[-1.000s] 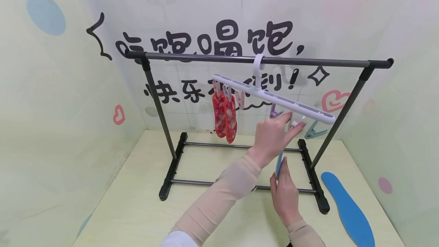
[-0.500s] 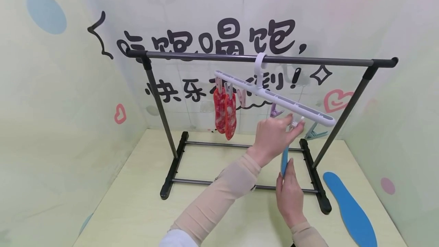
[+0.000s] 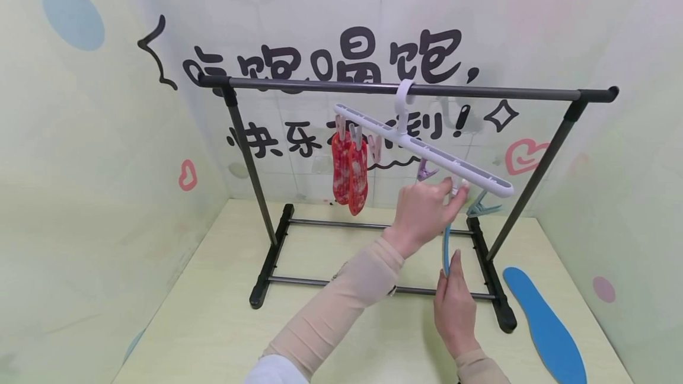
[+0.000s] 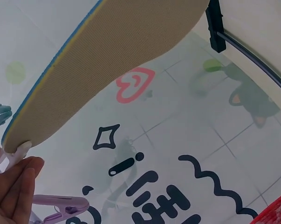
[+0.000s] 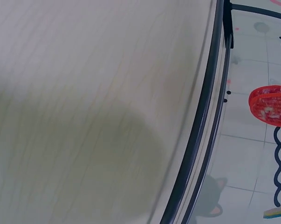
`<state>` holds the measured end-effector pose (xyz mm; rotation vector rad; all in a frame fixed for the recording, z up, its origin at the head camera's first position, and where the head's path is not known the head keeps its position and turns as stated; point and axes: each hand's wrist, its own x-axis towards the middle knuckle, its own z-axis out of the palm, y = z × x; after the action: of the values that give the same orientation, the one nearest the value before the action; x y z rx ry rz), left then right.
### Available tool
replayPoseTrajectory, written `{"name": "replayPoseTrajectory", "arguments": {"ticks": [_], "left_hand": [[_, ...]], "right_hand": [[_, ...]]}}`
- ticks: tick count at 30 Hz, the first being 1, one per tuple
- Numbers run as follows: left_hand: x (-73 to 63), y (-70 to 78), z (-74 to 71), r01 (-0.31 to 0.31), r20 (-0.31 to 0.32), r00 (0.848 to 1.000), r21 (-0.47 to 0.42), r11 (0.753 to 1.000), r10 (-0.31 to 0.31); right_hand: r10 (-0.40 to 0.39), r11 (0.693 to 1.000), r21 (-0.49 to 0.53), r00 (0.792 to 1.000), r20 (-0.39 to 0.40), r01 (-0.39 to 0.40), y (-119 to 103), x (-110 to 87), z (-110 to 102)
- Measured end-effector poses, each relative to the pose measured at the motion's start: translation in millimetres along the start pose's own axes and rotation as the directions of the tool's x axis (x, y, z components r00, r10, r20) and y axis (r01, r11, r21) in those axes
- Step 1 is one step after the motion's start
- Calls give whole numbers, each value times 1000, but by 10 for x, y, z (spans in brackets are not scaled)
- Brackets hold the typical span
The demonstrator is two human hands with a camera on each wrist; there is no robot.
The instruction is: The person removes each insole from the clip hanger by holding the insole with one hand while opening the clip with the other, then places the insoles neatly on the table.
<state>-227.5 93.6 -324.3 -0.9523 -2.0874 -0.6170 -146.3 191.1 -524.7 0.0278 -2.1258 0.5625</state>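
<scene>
A white clothespin (image 4: 20, 153) under the hanger's right half is pinched in my left hand (image 3: 424, 215), and its jaws sit at the narrow end of an insole (image 4: 98, 65). The insole shows a blue edge and a tan woven underside. Below, my right hand (image 3: 456, 313) holds the insole's lower part between thumb and fingers, so it stands nearly upright, edge-on in the head view. The lilac hanger (image 3: 427, 150) hooks over the rack's top bar. Two red patterned insoles (image 3: 349, 173) hang clipped at its left end. The right wrist view misses the hand itself.
A second blue insole (image 3: 546, 322) lies on the table right of the black rack (image 3: 501, 307). A pink clothespin (image 3: 375, 148), a purple clothespin (image 3: 425, 169) and a teal clothespin (image 3: 482, 206) hang from the hanger. Printed walls enclose the table (image 3: 203, 325).
My right hand and the insole have shifted right, and the insole has gone from slanted to nearly upright. The hanger's right end has swung slightly left. My left hand keeps its pinch.
</scene>
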Motion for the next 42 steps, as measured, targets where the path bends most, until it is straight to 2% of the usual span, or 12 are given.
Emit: {"name": "replayPoseTrajectory", "arguments": {"ticks": [4, 10, 13, 21, 28, 31, 37, 42], "left_hand": [[-11, -15, -1, -6, -8, 1000, -24, 1000, 5], [-24, -44, 4, -10, 1, 1000, -45, 999, 10], [-27, -51, -1, -7, 8, 1000, -45, 999, 7], [-44, -70, 9, -8, -40, 999, -49, 999, 6], [-58, -75, 3, -21, -57, 998, -64, 998, 17], [-62, -82, 1, -15, -61, 998, -74, 997, 11], [-90, -105, 10, -9, -71, 997, -130, 992, 0], [-175, -148, 13, -24, -70, 997, -127, 992, 15]], "right_hand": [[18, 1000, 0, 1000, 7, -18, 4, -24, -33], [113, 994, -4, 993, 42, -113, 33, -59, -114], [136, 991, -9, 989, 56, -136, 52, -91, -149], [132, 991, -32, 990, 45, -131, 117, -174, -232], [89, 995, -48, 996, 7, -89, 194, -234, -382], [86, 994, -64, 996, 24, -85, 237, -253, -430], [131, 985, -118, 989, 70, -122, 306, -296, -499], [139, 983, -132, 987, 82, -128, 343, -312, -540]]}}
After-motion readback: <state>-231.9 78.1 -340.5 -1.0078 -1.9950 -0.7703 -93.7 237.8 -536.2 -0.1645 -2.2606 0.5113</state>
